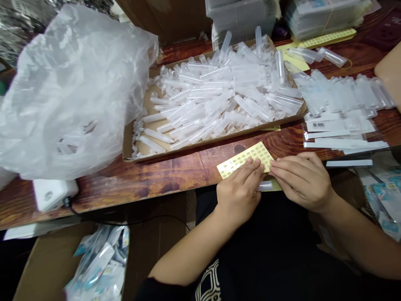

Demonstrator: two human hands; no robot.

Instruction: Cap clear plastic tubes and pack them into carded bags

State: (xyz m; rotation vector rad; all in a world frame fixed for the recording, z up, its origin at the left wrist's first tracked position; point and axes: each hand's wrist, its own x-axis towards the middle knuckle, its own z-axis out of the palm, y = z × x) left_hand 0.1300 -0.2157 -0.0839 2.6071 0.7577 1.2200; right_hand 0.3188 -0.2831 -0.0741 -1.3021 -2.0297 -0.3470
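A yellow sheet of small round stickers (249, 155) lies at the table's front edge, tilted. My left hand (240, 190) is closed, its fingers resting over the sheet's near side; a clear plastic tube (265, 186) sticks out beneath it to the right. At the sheet's right corner, my right hand (302, 179) has its fingertips pinched together on the edge. Whether a loose sticker is between those fingertips is too small to see. Just beyond the sheet stands a shallow cardboard tray (200, 147) heaped with clear plastic tubes (213, 92).
A large translucent plastic bag (72, 96) stands left of the tray, near a white power box (53, 194) with a black cable. Several tubes and packaging sleeves (341, 94) lie at the right. Below the table is a carton of packed bags (100, 263). Another person's arm (390, 73) reaches in.
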